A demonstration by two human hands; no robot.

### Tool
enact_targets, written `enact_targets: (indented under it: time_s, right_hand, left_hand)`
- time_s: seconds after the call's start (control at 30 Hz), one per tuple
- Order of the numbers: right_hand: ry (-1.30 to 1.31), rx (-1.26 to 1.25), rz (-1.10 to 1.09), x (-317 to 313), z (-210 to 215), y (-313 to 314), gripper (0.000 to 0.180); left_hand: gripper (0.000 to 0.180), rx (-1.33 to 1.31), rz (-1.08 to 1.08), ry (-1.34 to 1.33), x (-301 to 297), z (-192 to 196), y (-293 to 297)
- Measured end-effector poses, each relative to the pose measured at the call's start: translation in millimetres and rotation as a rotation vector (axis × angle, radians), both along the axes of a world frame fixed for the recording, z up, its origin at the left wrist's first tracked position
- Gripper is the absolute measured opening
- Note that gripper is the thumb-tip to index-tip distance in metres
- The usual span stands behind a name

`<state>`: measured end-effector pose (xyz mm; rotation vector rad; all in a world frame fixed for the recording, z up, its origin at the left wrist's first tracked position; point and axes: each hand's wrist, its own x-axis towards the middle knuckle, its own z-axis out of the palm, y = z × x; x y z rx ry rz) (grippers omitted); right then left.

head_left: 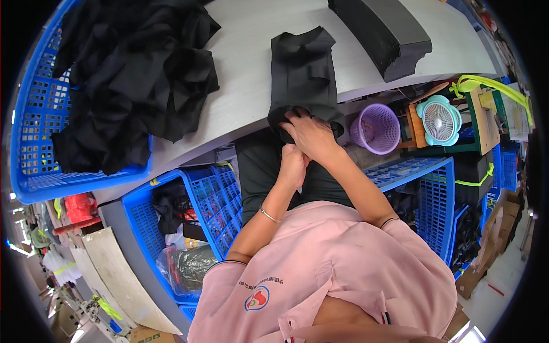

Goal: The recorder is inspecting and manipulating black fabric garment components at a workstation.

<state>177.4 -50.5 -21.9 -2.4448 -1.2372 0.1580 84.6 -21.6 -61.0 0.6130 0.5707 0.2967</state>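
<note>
Right hand [311, 134] is clamped on the near end of the folded black fabric piece [303, 77] where it hangs off the grey table [240, 91] edge. Left hand [293, 166] sits curled just under it, closed on the hanging fabric (hard to see exactly how). I'd keep both grips close together so the fold stays neat.

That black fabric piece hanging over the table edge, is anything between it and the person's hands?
Nothing visible. The right hand already rests on the black fabric piece where it droops over the table edge. The left hand is just below, closed against the right wrist; whether it touches fabric cannot be told.
</note>
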Motion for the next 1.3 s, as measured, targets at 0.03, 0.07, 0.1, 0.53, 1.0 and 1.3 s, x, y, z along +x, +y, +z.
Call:
enact_targets:
  time_s: [0.03,0.07,0.1,0.53,1.0,1.3]
  right_hand:
    - [0.038,0.01,0.014,1,3,1,0.031]
    - [0.015,0.046,0.005,4,7,1,0.031]
    - [0.017,0.078,0.077,8,10,1,0.028]
    - [0.816,0.852,-0.405,30,32,-67,0.044]
    - [0.023,0.485,-0.403,20,19,-79,0.035]
    - [0.685,0.376,0.226,-6,42,-140,0.024]
  left_hand:
    - [0.019,0.024,0.006,0.032,-3,1,1]
    - [0.019,0.016,-0.011,-0.01,-3,3,1]
    - [0.019,0.01,0.005,-0.048,-2,4,2]
    - [0.019,-0.1,0.059,-0.164,9,19,15]
    - [0.05,0.124,-0.228,-0.054,-17,13,9]
    - [0.04,-0.383,-0.063,-0.115,-36,18,58]
